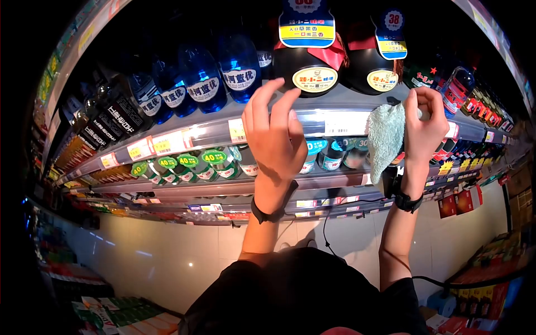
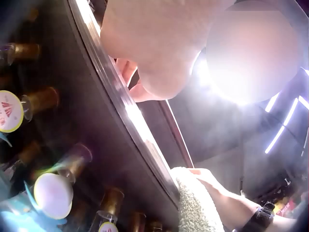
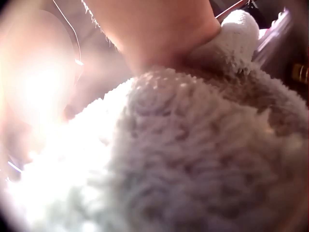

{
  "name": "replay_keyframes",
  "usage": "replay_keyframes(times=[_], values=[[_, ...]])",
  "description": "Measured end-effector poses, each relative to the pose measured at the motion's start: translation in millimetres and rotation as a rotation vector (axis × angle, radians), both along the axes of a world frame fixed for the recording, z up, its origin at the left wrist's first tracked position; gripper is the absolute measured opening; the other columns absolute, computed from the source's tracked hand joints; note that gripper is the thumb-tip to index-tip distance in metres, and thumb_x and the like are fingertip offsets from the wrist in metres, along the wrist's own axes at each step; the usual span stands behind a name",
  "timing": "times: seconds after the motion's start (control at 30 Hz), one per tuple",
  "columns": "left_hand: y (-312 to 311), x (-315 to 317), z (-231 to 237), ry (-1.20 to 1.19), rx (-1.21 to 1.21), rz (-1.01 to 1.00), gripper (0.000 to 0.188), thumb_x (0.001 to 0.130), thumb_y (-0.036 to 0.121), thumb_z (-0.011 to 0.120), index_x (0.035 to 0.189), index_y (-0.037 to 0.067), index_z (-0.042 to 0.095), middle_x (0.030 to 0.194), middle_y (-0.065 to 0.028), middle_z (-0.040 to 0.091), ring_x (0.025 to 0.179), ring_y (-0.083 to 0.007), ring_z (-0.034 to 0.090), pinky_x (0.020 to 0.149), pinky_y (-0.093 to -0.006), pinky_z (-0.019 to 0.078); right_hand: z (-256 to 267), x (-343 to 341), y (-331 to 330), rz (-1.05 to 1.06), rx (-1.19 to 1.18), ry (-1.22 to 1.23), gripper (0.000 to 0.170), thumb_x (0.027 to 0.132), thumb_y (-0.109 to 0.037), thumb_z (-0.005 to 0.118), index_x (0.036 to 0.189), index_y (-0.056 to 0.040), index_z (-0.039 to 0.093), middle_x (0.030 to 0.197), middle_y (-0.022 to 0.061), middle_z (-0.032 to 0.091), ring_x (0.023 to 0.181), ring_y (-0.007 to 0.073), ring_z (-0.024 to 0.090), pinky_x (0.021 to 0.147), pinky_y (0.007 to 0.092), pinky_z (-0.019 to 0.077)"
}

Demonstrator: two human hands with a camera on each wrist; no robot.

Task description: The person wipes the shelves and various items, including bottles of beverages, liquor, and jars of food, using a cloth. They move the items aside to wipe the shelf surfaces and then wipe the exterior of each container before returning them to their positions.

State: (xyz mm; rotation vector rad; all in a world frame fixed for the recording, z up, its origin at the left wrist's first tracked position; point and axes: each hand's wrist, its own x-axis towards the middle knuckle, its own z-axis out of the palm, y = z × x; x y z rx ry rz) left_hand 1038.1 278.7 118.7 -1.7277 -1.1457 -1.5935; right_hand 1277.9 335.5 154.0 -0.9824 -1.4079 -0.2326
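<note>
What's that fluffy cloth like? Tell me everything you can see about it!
The cloth is pale green in the head view and whiter in the wrist views. It looks soft and thick, with a bumpy, fluffy surface like towelling. The right hand grips it near the top, and most of it hangs down, narrowing towards the bottom. It is in front of the shelf edge; whether it touches that edge I cannot tell.
</note>
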Motion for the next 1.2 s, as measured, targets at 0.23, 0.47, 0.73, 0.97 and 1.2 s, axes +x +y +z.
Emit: replay_keyframes(times=[0.23, 0.47, 0.73, 0.97, 1.2], values=[[-8, 1, -4, 0.035, -0.038, -0.013, 0.031, 0.082, -0.006, 0.059, 0.110, 0.004, 0.064, 0.118, -0.0163, 0.062, 0.105, -0.0353, 0.058, 0.093, -0.0452, 0.0439, -20, -46, -11, 0.120, 0.125, 0.020, 0.015, 0.079, -0.001, 0.077, 0.089, -0.0076, 0.067, 0.073, 0.0033, 0.067, 0.066, 0.0184, 0.061, 0.063, 0.0325, 0.0453], [-20, -9, -7, 0.097, -0.169, -0.055, 0.044, 0.070, -0.003, 0.061, 0.114, 0.004, 0.062, 0.128, -0.0155, 0.060, 0.118, -0.0390, 0.056, 0.104, -0.0531, 0.0419, -8, -112, -27, 0.337, 0.225, -0.166, 0.014, 0.075, -0.004, 0.075, 0.083, -0.0098, 0.064, 0.069, -0.0006, 0.062, 0.062, 0.0189, 0.059, 0.063, 0.0327, 0.0401], [-35, -20, -28, 0.068, -0.155, -0.188, 0.049, 0.076, 0.004, 0.063, 0.125, -0.003, 0.059, 0.130, -0.0224, 0.058, 0.119, -0.0441, 0.056, 0.102, -0.0520, 0.0428, -8, -126, -28, 0.408, 0.240, -0.158, 0.015, 0.077, -0.004, 0.076, 0.085, -0.0097, 0.064, 0.069, 0.0001, 0.062, 0.062, 0.0194, 0.058, 0.063, 0.0328, 0.0403], [-38, -37, -39, 0.038, -0.059, -0.234, 0.053, 0.067, -0.001, 0.069, 0.119, 0.003, 0.065, 0.111, -0.0169, 0.063, 0.098, -0.0366, 0.062, 0.084, -0.0458, 0.0478, -6, -153, -38, 0.563, 0.209, -0.095, 0.010, 0.082, -0.005, 0.073, 0.086, -0.0079, 0.064, 0.068, 0.0007, 0.063, 0.060, 0.0202, 0.060, 0.065, 0.0331, 0.0411], [-45, -92, -18, -0.109, 0.253, -0.055, 0.032, 0.065, -0.004, 0.073, 0.097, 0.003, 0.071, 0.099, -0.0138, 0.068, 0.089, -0.0330, 0.066, 0.078, -0.0416, 0.0542, 4, -187, -60, 0.654, 0.190, -0.395, 0.039, 0.065, -0.015, 0.074, 0.102, -0.0060, 0.065, 0.099, 0.0096, 0.065, 0.090, 0.0320, 0.061, 0.086, 0.0434, 0.0456]])
